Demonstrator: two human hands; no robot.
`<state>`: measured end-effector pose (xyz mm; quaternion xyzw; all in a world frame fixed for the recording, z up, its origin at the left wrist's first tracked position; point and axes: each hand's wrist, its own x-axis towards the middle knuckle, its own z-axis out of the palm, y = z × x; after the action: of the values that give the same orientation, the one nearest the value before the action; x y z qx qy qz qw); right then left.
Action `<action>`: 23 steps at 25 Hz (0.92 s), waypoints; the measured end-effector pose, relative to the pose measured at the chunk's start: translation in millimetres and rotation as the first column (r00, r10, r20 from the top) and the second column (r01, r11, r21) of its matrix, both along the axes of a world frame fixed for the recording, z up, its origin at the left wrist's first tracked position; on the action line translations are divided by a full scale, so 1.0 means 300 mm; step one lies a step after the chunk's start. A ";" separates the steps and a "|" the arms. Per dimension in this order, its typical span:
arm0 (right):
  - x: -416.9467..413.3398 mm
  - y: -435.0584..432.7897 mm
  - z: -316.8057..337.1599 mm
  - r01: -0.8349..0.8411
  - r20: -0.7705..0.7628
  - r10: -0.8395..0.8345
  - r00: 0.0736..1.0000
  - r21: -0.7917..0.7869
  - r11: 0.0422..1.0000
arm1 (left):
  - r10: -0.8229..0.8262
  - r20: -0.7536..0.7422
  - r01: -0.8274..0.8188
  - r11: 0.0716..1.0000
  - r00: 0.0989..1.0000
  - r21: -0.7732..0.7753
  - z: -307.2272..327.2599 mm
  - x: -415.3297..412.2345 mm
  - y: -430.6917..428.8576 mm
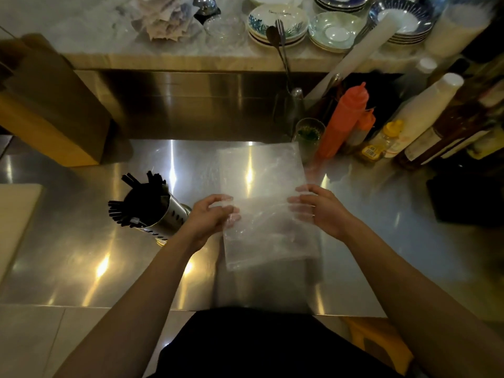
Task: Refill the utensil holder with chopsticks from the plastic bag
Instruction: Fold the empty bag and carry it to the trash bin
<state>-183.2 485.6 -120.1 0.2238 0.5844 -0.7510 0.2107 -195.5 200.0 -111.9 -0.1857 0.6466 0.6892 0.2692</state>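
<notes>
A clear plastic bag (261,186) is spread flat above the steel counter, and it looks empty. My left hand (211,219) pinches its left edge. My right hand (317,211) grips its right edge. To the left of my left hand stands a perforated steel utensil holder (163,216), with several black chopsticks (136,197) sticking out of its top and fanning toward the left.
Sauce bottles, an orange squeeze bottle (343,118) and a glass (308,135) crowd the counter's right rear. A cardboard box (54,113) stands at left. Stacked bowls and plates (278,21) fill the raised shelf behind. A cutting board (13,222) lies at far left.
</notes>
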 end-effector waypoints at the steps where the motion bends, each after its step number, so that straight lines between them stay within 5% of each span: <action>1: 0.006 0.007 0.021 -0.025 -0.024 0.025 0.999 -0.003 1.000 | -0.005 -0.030 0.005 1.000 1.000 0.000 0.022 -0.002 -0.016; 16: 0.144 -0.070 0.327 0.035 -0.307 -0.044 0.951 -0.035 0.999 | -0.120 -0.401 0.145 0.989 0.908 0.032 0.313 0.044 -0.174; 23: 0.102 -0.058 0.418 -0.093 -0.450 0.169 0.877 0.185 0.978 | -0.150 -0.478 0.175 0.984 0.865 0.009 0.391 0.079 -0.185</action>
<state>-152.5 468.3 5.4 0.0141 0.6891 -0.7179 0.0973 -171.7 144.4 5.4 0.0513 0.6880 0.7051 0.1640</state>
